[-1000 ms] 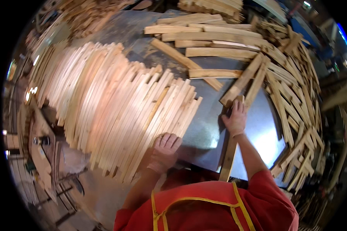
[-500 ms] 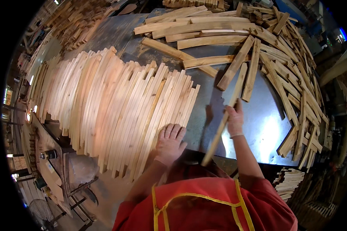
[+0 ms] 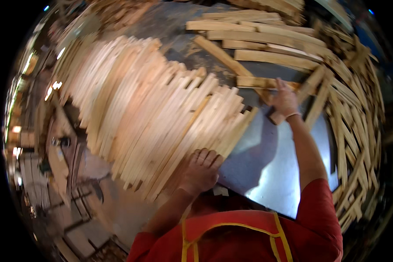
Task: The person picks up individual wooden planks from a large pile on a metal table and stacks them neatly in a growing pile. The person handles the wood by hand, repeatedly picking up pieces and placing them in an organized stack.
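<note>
A wide row of pale wooden slats (image 3: 161, 113) lies side by side across the left half of a shiny metal table (image 3: 270, 170). My left hand (image 3: 201, 169) rests fingers spread on the near ends of the slats at the row's right side. My right hand (image 3: 284, 99) reaches far across the table and is closed over a wooden slat (image 3: 276, 117) whose short end shows just below the wrist. It sits where a long diagonal slat (image 3: 218, 54) meets a flat slat (image 3: 257, 82).
Loose slats are heaped along the table's right rim (image 3: 349, 131) and laid flat across the back (image 3: 266, 41). Dark machine parts and more wood (image 3: 61, 148) stand to the left of the table. My red top with yellow straps (image 3: 249, 236) fills the lower edge.
My right hand has moved away from me toward the far slats, and the slat it held no longer sticks out toward my body. My left hand has stayed on the row's near ends.
</note>
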Demonstrator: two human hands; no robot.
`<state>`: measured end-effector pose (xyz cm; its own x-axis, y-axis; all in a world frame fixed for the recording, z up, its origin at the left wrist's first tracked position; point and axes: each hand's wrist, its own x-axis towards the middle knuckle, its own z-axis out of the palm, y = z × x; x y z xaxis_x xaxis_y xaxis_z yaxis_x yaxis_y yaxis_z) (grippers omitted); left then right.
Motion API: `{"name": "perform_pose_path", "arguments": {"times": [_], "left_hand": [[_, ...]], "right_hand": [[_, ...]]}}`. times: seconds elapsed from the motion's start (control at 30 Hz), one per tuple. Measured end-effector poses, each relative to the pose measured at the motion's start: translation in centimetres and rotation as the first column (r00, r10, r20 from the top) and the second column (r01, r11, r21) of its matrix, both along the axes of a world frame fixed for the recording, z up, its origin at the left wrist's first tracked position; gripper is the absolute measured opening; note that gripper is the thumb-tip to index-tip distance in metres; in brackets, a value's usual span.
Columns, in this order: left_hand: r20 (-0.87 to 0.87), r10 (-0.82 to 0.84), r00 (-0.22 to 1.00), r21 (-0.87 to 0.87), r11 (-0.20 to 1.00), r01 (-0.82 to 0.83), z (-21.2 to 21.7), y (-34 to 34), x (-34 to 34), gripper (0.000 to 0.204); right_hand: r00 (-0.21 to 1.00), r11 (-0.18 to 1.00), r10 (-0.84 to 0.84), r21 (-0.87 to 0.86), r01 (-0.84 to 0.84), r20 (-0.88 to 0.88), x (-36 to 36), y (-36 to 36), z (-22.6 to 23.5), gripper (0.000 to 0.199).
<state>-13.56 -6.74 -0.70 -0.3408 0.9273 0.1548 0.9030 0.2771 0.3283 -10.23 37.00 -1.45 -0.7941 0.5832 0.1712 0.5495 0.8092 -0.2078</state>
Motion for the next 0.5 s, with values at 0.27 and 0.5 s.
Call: {"name": "perform_pose_path", "arguments": {"times": [0.27,0.5], "left_hand": [[-0.03,0.074,0.997,0.142,0.987,-0.069,0.0,-0.4,0.3,0.049],[0.032,0.041,0.999,0.123,0.991,-0.044,0.6,-1.1,-0.2,0.05]], "right_hand": [[0.848,0.996,0.085,-0.013,-0.091,0.524,-0.6,6.7,1.8,0.057],[0.953,0.871,-0.104,-0.488,-0.05,-0.283,9.6,6.6,13.2,0.058]]}}
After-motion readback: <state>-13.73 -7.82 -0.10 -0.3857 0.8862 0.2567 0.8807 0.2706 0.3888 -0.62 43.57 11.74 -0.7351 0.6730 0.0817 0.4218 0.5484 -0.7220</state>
